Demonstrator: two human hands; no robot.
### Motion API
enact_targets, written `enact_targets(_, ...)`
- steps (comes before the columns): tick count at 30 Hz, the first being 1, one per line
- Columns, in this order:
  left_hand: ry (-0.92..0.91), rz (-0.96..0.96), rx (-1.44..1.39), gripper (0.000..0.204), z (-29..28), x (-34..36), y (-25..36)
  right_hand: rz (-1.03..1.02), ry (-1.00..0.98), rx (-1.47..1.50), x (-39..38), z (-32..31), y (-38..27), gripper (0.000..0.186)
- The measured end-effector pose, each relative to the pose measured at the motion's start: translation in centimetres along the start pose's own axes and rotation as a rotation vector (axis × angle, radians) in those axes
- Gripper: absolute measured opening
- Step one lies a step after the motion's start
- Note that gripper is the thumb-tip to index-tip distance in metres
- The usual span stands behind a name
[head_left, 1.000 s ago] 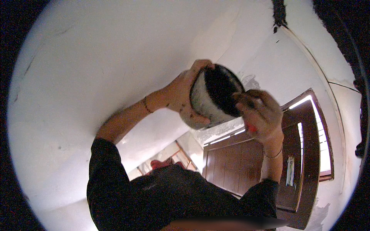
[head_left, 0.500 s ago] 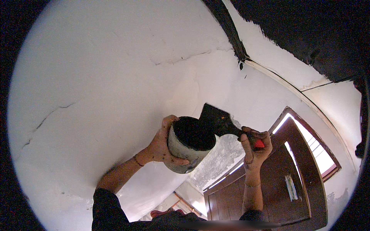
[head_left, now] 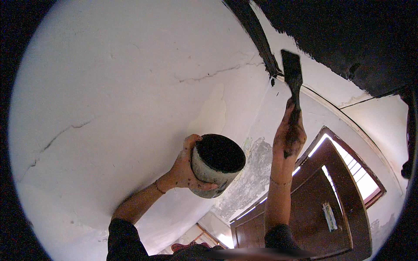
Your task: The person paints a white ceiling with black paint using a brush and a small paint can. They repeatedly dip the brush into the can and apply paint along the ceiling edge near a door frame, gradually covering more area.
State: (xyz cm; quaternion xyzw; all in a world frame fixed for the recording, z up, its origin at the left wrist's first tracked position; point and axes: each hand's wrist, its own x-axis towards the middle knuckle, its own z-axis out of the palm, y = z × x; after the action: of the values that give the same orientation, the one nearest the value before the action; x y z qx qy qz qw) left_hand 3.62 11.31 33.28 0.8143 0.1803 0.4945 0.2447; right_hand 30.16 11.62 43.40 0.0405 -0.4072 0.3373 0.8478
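High against the wall, our right hand [head_left: 288, 137] is closed around the handle of a broad paintbrush [head_left: 292, 74], arm stretched straight up. Half a second ago that brush sat low, its black bristles just over the mouth of the pot; now we have lifted it clear, and its tip stands just below the dark band [head_left: 257, 32] that runs up the wall toward the ceiling. Whether the bristles touch the plaster we cannot tell. Black paint smears our fingers and the back of the hand.

Our left hand [head_left: 185, 167] grips the grey pot [head_left: 215, 167] from below and behind, thumb over the rim, fingers wrapped under the base. We hold it lower than before and well apart from the brush, its mouth tilted toward us, the inside black.

Around us the white wall [head_left: 130, 108] is cracked in long lines, with a patch of bare grey plaster [head_left: 252, 174] beside the pot. Upper right, the surface [head_left: 348, 39] is already black with a ragged edge, so the loaded brush sits close to the unpainted strip beside it. Below right stands a brown wooden door [head_left: 322, 204].
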Motion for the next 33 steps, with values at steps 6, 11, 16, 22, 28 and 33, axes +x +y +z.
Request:
enact_targets(6,0.057,0.01,-0.055,0.121,-1.4,0.3,1.3,-0.113,-0.042,-0.073,3.8,3.7,3.3,0.033)
enact_targets(11,0.092,0.005,-0.074,0.122,-2.5,0.5,2.6,-0.612,-0.093,-0.645,6.4,5.4,7.3,0.033)
enact_targets(16,0.109,0.073,-0.07,0.123,-2.9,0.3,3.4,-0.918,-0.079,-1.13,9.4,3.3,9.8,0.024)
enact_targets(22,0.115,0.072,-0.012,0.124,-3.4,0.0,3.7,-0.8,0.054,-1.452,10.5,-2.2,11.4,0.021)
enact_targets(28,0.118,0.109,-0.003,0.126,-3.5,0.6,4.4,-0.8,0.032,-1.495,7.9,-3.1,11.0,0.024)
enact_targets(33,0.08,0.094,0.016,0.126,-3.9,0.7,5.1,-0.96,-0.115,-1.506,9.9,0.7,10.2,0.018)
